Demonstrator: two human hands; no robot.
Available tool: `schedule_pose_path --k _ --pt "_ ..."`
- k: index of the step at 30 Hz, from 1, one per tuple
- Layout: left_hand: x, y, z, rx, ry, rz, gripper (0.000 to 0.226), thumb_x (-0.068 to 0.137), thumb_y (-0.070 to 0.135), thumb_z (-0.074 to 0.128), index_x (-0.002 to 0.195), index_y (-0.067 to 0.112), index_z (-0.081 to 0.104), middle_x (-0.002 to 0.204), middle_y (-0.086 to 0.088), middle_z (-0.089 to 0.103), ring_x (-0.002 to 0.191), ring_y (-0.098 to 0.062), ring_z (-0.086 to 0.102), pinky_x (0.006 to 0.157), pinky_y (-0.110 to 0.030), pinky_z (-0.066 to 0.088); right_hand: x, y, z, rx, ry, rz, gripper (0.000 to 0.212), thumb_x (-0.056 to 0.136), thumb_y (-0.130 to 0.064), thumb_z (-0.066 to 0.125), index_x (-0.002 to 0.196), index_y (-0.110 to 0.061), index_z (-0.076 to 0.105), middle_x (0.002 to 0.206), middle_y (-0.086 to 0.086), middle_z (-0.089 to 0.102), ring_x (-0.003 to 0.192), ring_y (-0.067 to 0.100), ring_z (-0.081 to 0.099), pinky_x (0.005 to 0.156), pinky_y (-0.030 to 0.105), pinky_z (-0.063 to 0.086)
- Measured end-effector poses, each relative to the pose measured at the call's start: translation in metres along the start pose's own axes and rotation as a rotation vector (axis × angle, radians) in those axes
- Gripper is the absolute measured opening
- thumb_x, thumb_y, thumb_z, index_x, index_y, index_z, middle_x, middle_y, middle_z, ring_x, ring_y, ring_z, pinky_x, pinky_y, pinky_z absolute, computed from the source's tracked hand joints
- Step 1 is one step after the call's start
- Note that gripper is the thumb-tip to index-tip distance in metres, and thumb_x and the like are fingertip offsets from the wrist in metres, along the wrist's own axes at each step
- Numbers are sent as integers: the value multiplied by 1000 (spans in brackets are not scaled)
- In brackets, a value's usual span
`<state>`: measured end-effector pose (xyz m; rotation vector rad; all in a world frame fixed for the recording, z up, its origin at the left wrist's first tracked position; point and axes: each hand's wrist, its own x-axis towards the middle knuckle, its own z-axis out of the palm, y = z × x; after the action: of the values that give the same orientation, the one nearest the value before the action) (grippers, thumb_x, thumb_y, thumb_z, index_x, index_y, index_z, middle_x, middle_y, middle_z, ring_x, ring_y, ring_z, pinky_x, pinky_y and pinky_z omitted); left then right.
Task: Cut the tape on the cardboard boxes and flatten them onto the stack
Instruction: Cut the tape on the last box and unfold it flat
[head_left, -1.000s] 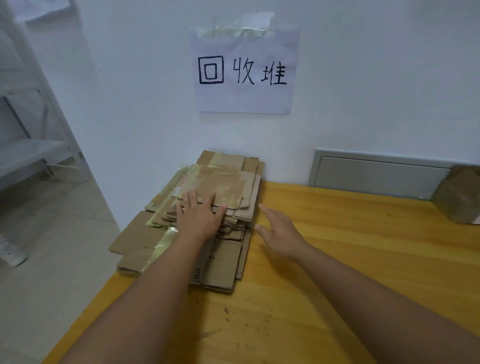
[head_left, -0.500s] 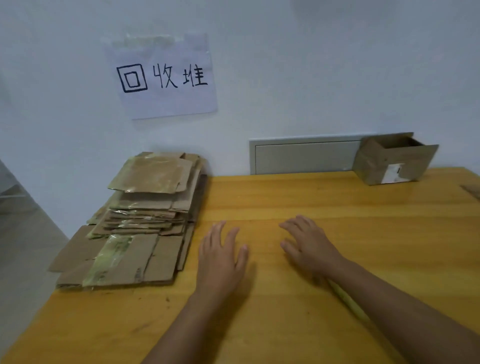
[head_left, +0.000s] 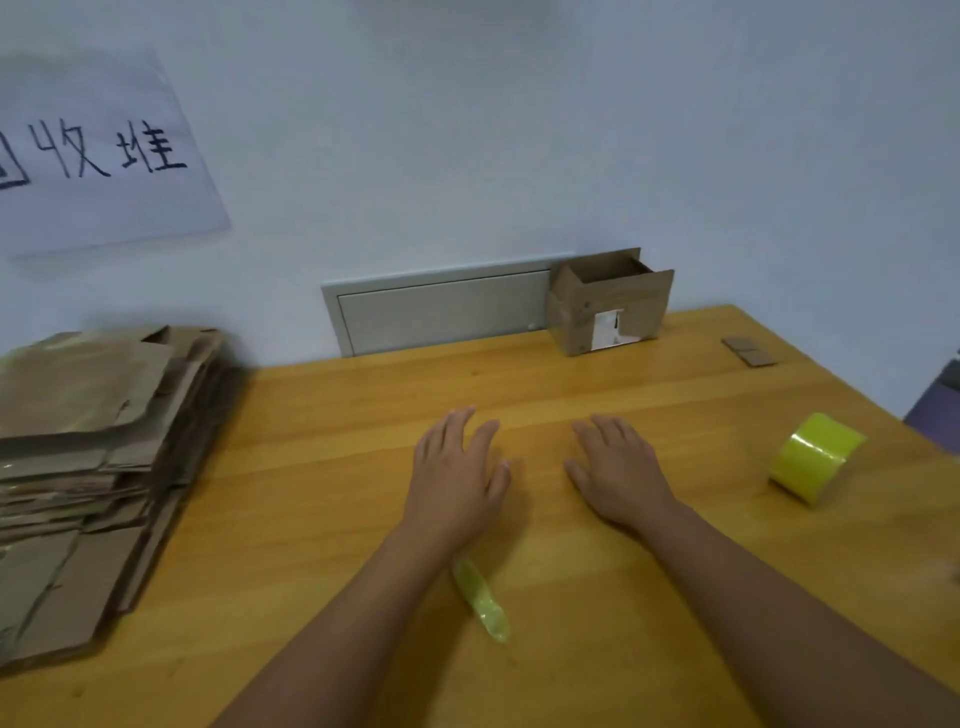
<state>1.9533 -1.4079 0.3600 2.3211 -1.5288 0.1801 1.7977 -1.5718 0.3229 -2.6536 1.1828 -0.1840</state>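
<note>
a: where are your hands rn?

b: both out in front of you over the table (head_left: 675, 374), palms down. left hand (head_left: 457, 473) and right hand (head_left: 621, 470) sit side by side w/ a gap between, neither holding anything.

a: fingers?

b: left fingers (head_left: 452, 431) straight, slightly fanned, thumb out to the side. right fingers (head_left: 605, 434) straight too, a bit closer together, thumb angled toward the left hand. can't tell if the palms actually touch the wood or just hover.

a: and the boxes?

b: the stack (head_left: 93, 457) of flattened cardboard is at the far left of the table, against the wall, well apart from your left hand. some pieces have shiny tape on them. one box (head_left: 608, 306) not yet flattened stands at the back by the wall, top flaps up, a white label on its front. it's well beyond your right hand.

a: anything else on the table?

b: a yellow tape roll (head_left: 813, 457) lies on its side to the right, well apart from your right hand. a crumpled yellow tape strip (head_left: 480, 603) lies just beside your left forearm, partly under it. two small cardboard bits (head_left: 748, 351) near the back right edge.

a: wall?

b: a paper sign (head_left: 98, 156) w/ handwritten characters at upper left, above the stack, and a grey panel (head_left: 441, 312) low on the wall, just left of the box.
</note>
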Motion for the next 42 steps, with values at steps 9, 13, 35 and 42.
schedule_pose_path --k 9,13,35,42 --pt "120 51 45 -6 -41 79 51 97 41 46 145 26 39 157 -5 29 144 -25 21 115 -42 21 3 9 12 -11 87 2 57 90 -56 27 137 -29 44 154 0 34 142 22 26 113 42 21" --pt "172 66 65 -27 -56 92 54 96 37 49 147 25 35 157 -7 28 144 -27 23 116 -44 23 4 7 12 -6 118 14 58 88 -57 23 133 -30 48 149 -3 39 137 21 30 111 41 23" --pt "269 60 74 -303 127 25 42 99 9 48 138 25 45 124 -10 50 98 -25 55 73 -30 39 15 13 19 36 95 30 66 87 -61 19 144 -31 36 157 -2 27 145 20 18 114 43 15" --pt "167 12 23 -321 136 -17 42 100 9 47 139 26 47 124 -7 55 100 -22 54 73 -30 39 13 14 19 19 140 16 62 88 -60 26 139 -30 44 150 -3 38 139 18 28 110 41 21"
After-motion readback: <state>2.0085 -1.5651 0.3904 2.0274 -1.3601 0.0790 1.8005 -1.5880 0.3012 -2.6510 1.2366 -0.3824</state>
